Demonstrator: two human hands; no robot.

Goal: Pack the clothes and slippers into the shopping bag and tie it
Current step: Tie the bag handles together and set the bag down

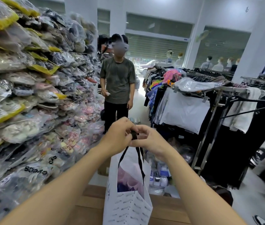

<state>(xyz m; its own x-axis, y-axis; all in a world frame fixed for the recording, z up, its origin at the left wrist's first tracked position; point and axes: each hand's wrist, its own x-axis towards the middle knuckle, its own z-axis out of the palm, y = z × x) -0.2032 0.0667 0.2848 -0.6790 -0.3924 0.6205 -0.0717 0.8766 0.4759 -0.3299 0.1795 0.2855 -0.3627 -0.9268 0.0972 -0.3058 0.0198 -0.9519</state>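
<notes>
A white shopping bag (128, 207) with small printed lettering stands on a wooden surface (165, 208) in front of me. Its mouth gapes a little and shows pink and dark blue items (128, 179) inside; I cannot tell clothes from slippers. Its black ribbon handles (139, 159) run up to a bunch (134, 135) held above the bag. My left hand (118, 135) and my right hand (151, 141) meet there, both with fingers closed on the black ribbon.
A tall wall of plastic-wrapped goods (31, 95) fills the left side. A person in a grey-green shirt (118, 82) stands in the aisle ahead. Clothes racks with dark and white garments (209, 114) crowd the right. Bottles and packets (159, 177) lie behind the bag.
</notes>
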